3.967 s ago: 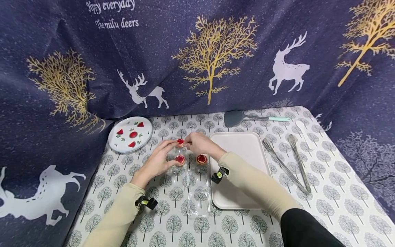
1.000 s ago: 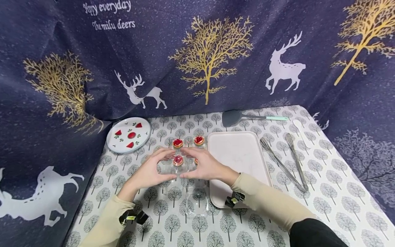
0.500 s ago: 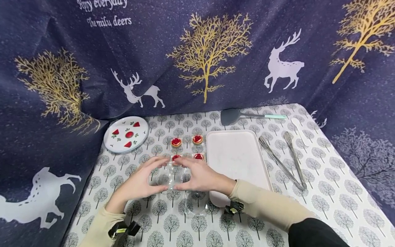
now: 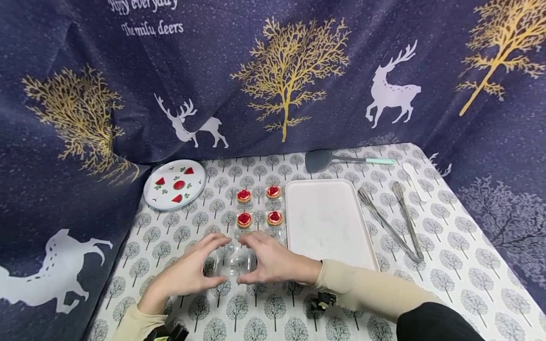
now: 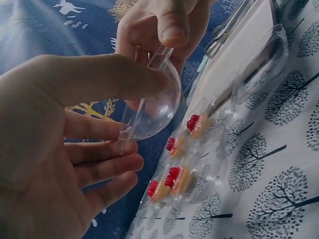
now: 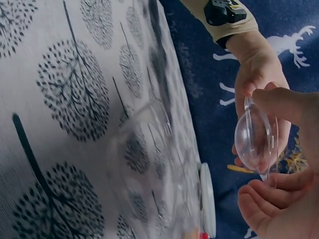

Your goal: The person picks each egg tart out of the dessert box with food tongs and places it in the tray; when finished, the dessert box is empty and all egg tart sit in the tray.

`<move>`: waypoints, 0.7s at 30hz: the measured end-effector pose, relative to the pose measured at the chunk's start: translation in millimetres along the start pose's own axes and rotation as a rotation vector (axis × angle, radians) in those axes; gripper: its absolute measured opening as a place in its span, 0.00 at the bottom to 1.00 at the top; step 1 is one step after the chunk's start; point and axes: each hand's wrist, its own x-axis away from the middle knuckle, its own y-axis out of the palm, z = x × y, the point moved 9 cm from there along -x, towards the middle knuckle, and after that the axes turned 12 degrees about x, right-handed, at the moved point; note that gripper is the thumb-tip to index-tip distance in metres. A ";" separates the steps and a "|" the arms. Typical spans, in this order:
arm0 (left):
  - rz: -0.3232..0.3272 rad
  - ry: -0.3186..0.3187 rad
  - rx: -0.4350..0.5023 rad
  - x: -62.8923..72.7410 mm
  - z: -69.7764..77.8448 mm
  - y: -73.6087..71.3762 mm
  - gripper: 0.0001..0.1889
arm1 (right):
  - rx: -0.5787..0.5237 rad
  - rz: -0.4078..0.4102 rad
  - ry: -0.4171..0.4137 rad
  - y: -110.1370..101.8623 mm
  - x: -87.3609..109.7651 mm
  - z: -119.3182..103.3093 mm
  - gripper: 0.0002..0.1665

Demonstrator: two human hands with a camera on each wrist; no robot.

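Between both hands is a clear plastic dome lid (image 4: 233, 260), held above the near part of the table. My left hand (image 4: 192, 267) pinches its left edge between thumb and fingers, as the left wrist view shows with the lid's bulge (image 5: 162, 107). At the opposite edge, my right hand (image 4: 273, 260) grips the lid likewise. Just beyond the hands sit several small tarts with red fruit tops (image 4: 244, 219), in clear plastic compartments. More of the clear container (image 5: 261, 55) shows in the left wrist view; its nearer compartments are partly hidden by my right hand in the head view.
Right of the tarts lies a pale rectangular tray (image 4: 328, 222). Past it are metal tongs (image 4: 394, 225) and a white spoon (image 4: 414, 181). A spatula (image 4: 320, 161) lies at the back, and a watermelon-patterned plate (image 4: 175, 184) stands at the back left.
Four seconds ago my hands were among the tarts, the right one at the back. Since then both have moved toward me with the dome lid, uncovering the front tarts.
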 end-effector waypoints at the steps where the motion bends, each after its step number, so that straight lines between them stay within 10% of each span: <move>1: -0.008 -0.008 0.001 1.5 -0.7 1.5 0.45 | 0.013 0.001 -0.001 1.8 0.5 -1.4 0.53; 21: -0.037 -0.089 -0.037 18.0 -21.8 32.1 0.40 | 0.162 -0.050 -0.048 37.1 9.0 -13.2 0.49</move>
